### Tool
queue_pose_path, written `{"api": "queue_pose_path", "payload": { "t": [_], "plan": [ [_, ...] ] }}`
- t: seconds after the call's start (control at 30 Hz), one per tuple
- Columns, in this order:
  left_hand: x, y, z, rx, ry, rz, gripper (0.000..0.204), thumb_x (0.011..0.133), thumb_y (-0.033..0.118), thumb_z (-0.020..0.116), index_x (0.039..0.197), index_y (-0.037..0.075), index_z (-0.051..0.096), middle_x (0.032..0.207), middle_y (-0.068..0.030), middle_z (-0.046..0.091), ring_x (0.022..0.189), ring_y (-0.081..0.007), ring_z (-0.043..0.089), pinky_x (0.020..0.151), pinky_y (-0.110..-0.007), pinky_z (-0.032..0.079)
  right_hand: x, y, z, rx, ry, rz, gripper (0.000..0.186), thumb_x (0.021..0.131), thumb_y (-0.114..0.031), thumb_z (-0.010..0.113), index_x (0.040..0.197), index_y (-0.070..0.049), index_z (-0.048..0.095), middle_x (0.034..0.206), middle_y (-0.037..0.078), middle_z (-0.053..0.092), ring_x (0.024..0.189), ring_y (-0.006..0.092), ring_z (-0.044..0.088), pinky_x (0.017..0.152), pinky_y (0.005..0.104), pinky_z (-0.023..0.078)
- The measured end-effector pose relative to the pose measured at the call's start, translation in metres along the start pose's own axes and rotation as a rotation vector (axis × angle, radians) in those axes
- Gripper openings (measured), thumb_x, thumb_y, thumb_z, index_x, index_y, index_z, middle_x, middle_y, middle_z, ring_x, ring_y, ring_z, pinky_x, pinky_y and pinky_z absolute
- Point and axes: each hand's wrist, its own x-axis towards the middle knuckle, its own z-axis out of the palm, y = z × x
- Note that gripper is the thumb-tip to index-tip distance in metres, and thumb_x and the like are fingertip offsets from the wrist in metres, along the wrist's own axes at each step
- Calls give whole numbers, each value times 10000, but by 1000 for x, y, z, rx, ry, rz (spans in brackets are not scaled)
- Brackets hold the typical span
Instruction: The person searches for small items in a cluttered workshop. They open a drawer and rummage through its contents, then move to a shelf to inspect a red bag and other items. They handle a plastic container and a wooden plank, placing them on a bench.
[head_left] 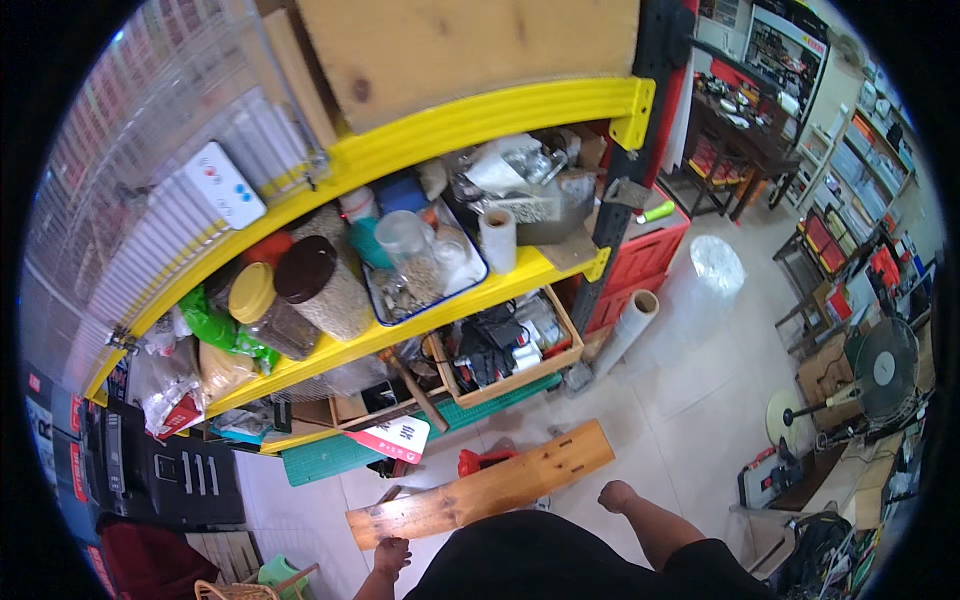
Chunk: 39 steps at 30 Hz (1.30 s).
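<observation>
Low in the picture a wooden plank [480,487] slants across, its right end farther away than its left. Beside its near left end is my left hand [392,554], fingers curled in, with no object showing in it. My right hand [618,496] hangs just off the plank's right end, closed like a fist; nothing sticks out of it. Neither hand visibly grips the plank. A red object [485,460] peeks out behind the board, mostly hidden.
Yellow-beamed shelving [560,270] fills the front, holding lidded jars [325,285], a blue-rimmed tray [428,309] and a wooden drawer [508,350] of cables. A hammer-like wooden handle [415,390] juts out. Plastic wrap rolls [630,330] and a fan [885,365] stand right.
</observation>
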Motion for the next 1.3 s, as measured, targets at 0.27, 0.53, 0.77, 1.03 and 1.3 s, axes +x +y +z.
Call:
{"api": "queue_pose_path", "payload": {
  "t": [0.27,0.53,0.77,1.03,1.3],
  "plan": [
    [26,-40,-40,27,-116,154,324,887,208,713,1114,11,592,817,-75,624,656,-190,635,515,-327,514,7,-25,-98,629,317,326,328,885,-287,535,935,-34,738,1052,205,708,986,361,677,891,467,534],
    [68,-36,-97,1206,-261,552,289,889,239,691,1086,39,622,812,-66,632,717,-205,650,580,-372,547,20,-67,-53,302,191,218,243,836,-213,569,920,-66,744,987,165,721,951,357,687,843,453,557],
    [127,-47,-130,639,-251,262,154,906,164,643,992,36,653,826,-68,651,758,-185,674,603,-345,566,-5,-115,1,174,93,112,150,775,-167,688,883,-77,738,903,125,719,924,337,696,807,447,568],
    [94,-6,-110,215,-99,29,200,921,218,581,952,31,643,784,-82,636,661,-201,644,551,-345,547,-20,-119,6,312,55,234,164,758,-148,686,891,-62,729,886,158,707,895,346,695,806,442,565],
    [117,-1,-80,1298,-146,698,214,912,248,635,1021,70,684,975,-108,729,878,-288,716,778,-435,577,12,-55,-14,627,168,375,326,818,-278,570,943,-32,743,1059,215,704,1012,384,661,895,457,526]
  ]
}}
